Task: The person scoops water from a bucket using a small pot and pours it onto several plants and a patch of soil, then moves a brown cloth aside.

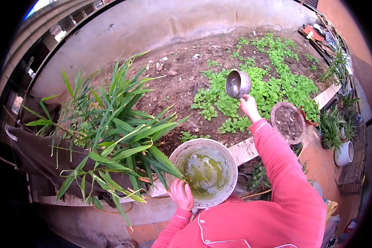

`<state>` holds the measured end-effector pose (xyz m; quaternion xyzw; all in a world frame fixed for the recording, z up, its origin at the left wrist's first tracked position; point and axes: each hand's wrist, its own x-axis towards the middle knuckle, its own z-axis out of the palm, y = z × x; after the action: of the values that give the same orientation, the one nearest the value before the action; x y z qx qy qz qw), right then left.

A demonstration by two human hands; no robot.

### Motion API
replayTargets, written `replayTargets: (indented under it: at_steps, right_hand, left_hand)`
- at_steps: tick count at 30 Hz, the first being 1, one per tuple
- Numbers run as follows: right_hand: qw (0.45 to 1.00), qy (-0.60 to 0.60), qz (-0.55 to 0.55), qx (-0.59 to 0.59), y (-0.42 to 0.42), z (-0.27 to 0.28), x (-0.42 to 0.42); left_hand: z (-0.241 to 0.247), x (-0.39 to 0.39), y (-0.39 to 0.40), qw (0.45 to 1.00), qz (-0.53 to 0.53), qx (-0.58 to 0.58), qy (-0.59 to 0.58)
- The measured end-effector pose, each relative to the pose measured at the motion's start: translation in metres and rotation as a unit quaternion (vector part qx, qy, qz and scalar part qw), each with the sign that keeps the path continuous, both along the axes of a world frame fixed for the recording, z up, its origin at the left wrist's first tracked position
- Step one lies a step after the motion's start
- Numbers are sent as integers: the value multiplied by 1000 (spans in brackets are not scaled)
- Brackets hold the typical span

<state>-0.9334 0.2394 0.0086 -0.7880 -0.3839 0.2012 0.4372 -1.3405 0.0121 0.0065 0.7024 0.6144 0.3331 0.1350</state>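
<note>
My right hand point(249, 107) is closed on the handle of a metal dipper point(238, 84), stretched out over low green leafy plants point(266, 90) in a soil bed. The dipper's bowl is tilted, its opening facing left; a little water seems to show inside. Close to my body stands a round whitish bucket point(232, 173) of greenish water. At its lower left rim rests my left hand point(181, 195), thumb raised, gripping the rim. Long leaves partly cover the bucket's left edge.
A tall long-leaved plant point(133, 124) spreads on the left above dark cloth point(49, 155). Right of my sleeve are a round pot of soil point(288, 122), a pale bed edging point(327, 96), a white pot point(344, 154) and a wire rack point(352, 173). A concrete wall point(142, 24) closes the back.
</note>
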Motion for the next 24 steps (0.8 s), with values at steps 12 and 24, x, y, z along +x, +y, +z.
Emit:
replayTargets:
  at_steps: [12,24]
  right_hand:
    - [950,254,34,-179,-80,-15,-11]
    - [983,-158,-89,-11,69,49,-10]
  left_hand:
    - [-1,-2,2,1000,-15,-12,19]
    - [0,-1,1,1000,-9,-17,14]
